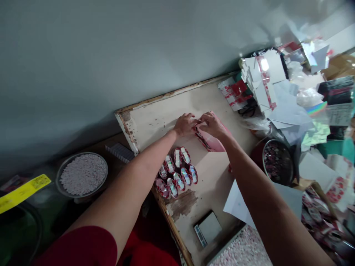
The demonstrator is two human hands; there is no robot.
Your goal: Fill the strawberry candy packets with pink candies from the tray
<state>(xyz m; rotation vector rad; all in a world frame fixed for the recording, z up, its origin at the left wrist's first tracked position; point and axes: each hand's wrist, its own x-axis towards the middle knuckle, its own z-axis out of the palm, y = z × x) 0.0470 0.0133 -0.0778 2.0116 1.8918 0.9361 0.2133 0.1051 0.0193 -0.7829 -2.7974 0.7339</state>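
Observation:
A pink carton [214, 143] lies on the worn white table, with a dark, patterned strip along its left edge. My left hand [185, 125] is at the carton's far left corner, its fingers bent and closed at the edge. Close beside it, my right hand [213, 126] reaches over the carton with curled fingers gripping the same corner. The fingertips of both hands nearly meet, and what lies between them is partly hidden. Below my left forearm stand several small oval red packs with shiny tops [179, 181], set in rows.
A small digital scale [209, 227] lies near the table's front edge, by a tray of pale pieces [244, 247]. White sheets [240, 203] lie under my right forearm. A dark pot [279, 162] and piled packaging [266, 81] crowd the right. A bowl of white pellets [81, 174] stands left.

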